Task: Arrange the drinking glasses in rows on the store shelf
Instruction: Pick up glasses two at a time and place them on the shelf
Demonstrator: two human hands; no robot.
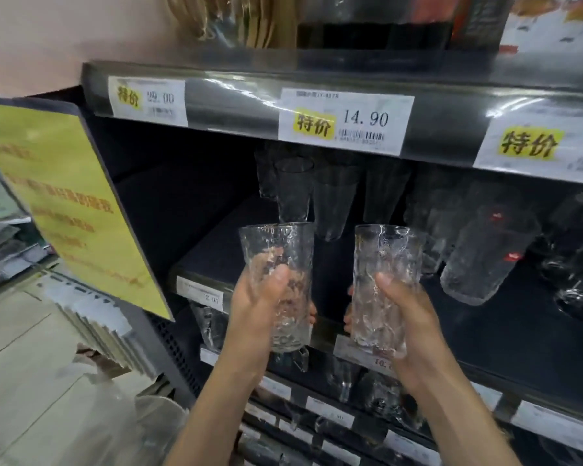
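I hold two tall clear textured drinking glasses upright in front of the dark store shelf (216, 250). My left hand (261, 307) grips the left glass (280, 250) around its lower half. My right hand (401, 314) grips the right glass (381, 253) the same way. Both glasses hover just before the shelf's front edge, a short gap between them. Deeper on the shelf stand several more clear glasses (293, 190), and a larger textured glass (485, 253) with a red sticker stands to the right.
An upper shelf edge (249, 92) with price tags hangs right above. A yellow sign (68, 203) juts out at the left. Lower shelves (334, 415) hold more glassware. Stemmed glasses (576, 280) stand far right. The floor (31, 381) lies at the lower left.
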